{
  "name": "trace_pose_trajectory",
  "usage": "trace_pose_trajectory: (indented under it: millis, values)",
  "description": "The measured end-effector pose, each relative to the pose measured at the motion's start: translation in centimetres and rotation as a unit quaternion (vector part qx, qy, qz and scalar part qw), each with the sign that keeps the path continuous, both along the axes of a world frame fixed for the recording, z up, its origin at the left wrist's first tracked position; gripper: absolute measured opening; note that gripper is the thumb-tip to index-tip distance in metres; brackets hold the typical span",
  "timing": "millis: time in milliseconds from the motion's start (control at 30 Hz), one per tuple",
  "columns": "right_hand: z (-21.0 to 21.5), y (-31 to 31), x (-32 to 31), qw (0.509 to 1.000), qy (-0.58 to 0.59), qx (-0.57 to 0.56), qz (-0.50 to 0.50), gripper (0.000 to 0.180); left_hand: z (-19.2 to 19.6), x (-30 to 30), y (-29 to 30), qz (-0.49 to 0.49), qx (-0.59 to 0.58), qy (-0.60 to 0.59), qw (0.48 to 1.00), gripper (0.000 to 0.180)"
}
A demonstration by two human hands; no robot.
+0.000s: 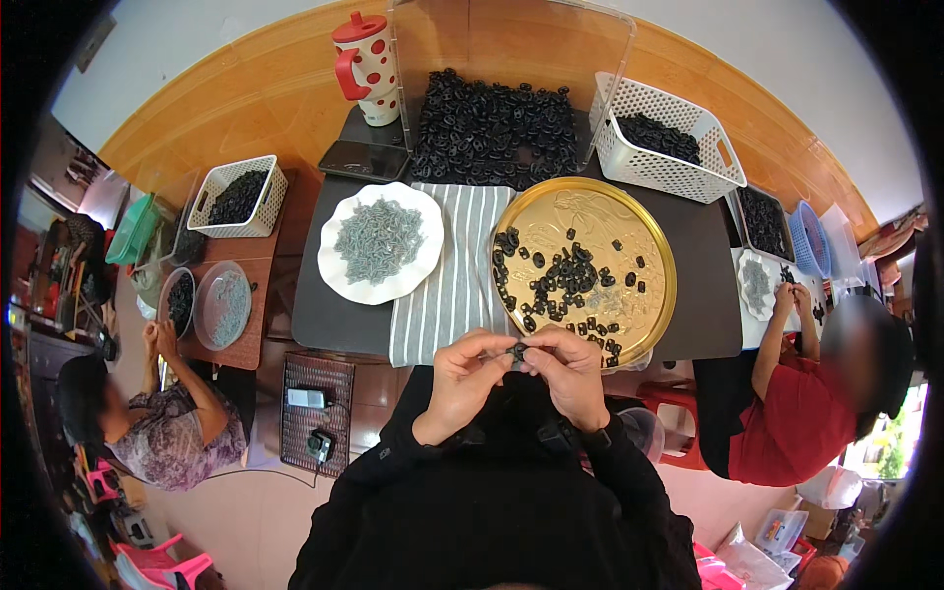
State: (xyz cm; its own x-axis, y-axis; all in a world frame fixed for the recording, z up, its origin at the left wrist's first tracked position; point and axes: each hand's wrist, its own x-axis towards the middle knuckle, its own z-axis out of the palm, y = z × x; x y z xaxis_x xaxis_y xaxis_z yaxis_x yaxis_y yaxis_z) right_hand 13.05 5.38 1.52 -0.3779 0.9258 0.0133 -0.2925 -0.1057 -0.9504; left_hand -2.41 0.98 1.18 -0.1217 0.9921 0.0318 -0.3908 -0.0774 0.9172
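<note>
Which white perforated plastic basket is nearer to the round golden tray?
The right basket, behind the golden tray on the dark table; the left basket stands on a reddish-brown table.

No words, numbers or signs can be read. The red-dotted cup (372,74) bears faint small print near its base, and the person's black left sleeve (379,474) a tiny pale mark near the cuff; both are too small to make out.

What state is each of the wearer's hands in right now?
Left hand: closed, thumb and finger pinching a small black piece.
Right hand: closed, pinching the same piece from the other side.
</note>
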Motion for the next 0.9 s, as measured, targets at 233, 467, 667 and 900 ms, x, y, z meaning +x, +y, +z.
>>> trace_pose_trajectory:
  millis: [233,467,667,900]
  values:
    - [-0.1,0.1,-0.1,1.000,0.015,-0.002,0.016,0.017,-0.1,0.1,0.0,0.001,-0.006,-0.039,0.999,0.021]
    - [-0.3,-0.4,-0.3,0.999,0.035,-0.016,0.002,0.017,-0.2,0.6,-0.1,0.022,0.007,-0.046,0.999,0.021]
    - [-0.3,-0.3,0.1,0.999,0.023,0.022,0.002,0.017,-0.1,0.2,-0.2,0.000,0.022,-0.027,0.999,0.023]
    - [0.2,0.3,0.8,0.998,-0.009,0.035,0.042,0.015,0.2,-0.7,-0.1,-0.058,0.015,-0.010,0.998,0.022]
